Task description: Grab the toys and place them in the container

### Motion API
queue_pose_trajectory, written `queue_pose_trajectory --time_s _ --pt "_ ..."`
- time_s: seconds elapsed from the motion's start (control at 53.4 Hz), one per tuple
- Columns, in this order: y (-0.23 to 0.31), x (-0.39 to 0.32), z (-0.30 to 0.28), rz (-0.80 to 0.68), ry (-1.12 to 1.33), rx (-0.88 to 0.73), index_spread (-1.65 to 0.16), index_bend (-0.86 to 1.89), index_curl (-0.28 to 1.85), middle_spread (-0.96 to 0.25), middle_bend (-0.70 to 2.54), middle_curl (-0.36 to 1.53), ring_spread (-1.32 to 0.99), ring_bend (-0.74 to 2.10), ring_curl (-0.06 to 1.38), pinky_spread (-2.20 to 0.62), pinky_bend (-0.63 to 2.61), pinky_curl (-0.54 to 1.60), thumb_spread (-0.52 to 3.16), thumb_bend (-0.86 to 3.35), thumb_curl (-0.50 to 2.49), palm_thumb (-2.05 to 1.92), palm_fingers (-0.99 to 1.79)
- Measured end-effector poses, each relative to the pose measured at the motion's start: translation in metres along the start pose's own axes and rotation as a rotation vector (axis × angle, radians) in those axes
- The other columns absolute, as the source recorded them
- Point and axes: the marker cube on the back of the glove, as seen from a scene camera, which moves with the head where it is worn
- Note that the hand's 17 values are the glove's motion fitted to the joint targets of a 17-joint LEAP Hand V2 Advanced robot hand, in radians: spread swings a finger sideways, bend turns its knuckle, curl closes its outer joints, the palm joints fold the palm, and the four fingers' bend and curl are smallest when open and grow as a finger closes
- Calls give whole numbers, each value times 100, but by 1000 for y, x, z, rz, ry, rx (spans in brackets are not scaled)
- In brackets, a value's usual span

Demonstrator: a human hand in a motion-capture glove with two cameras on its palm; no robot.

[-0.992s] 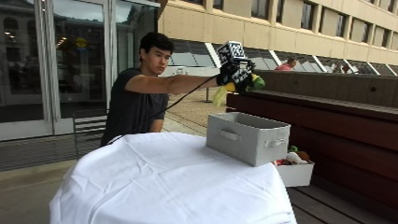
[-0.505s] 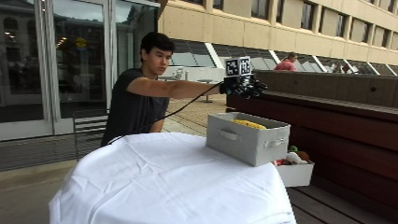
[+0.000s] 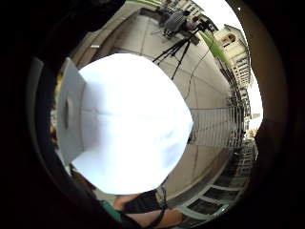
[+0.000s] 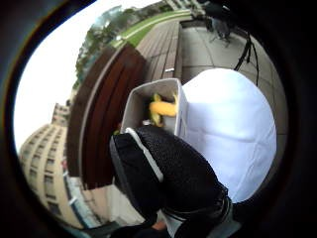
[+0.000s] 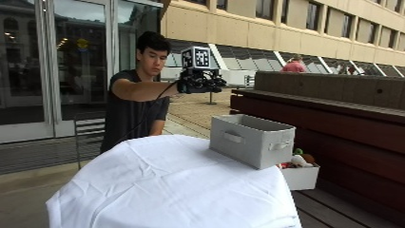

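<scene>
I've got the right hand (image 5: pixel 201 82) raised above the surface (image 5: pixel 171 185), fingers loosely curled, holding nothing. Yellow toy (image 4: pixel 163 108) lies inside the grey container (image 5: pixel 252 139), long axis across its width, approx.

Grey container (image 5: pixel 251 139), white tablecloth (image 5: pixel 164 185)

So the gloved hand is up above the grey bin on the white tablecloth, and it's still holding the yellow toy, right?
Not quite. The gloved right hand is raised above the grey bin on the white tablecloth, but it holds nothing. The yellow toy already lies inside the bin, as the thumb side palm view shows; the outside view shows the hand without a toy.
</scene>
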Motion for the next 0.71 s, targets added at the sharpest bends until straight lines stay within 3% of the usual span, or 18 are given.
queue_pose_trajectory --time_s 0.281,0.711 --pt "54 111 16 47 40 21 -30 14 34 -5 17 33 -18 34 20 -3 82 32 106 -11 5 -17 -13" --pt "91 157 41 28 86 -30 -30 14 30 -5 18 35 -18 27 23 -1 71 31 108 -10 5 -15 -9"
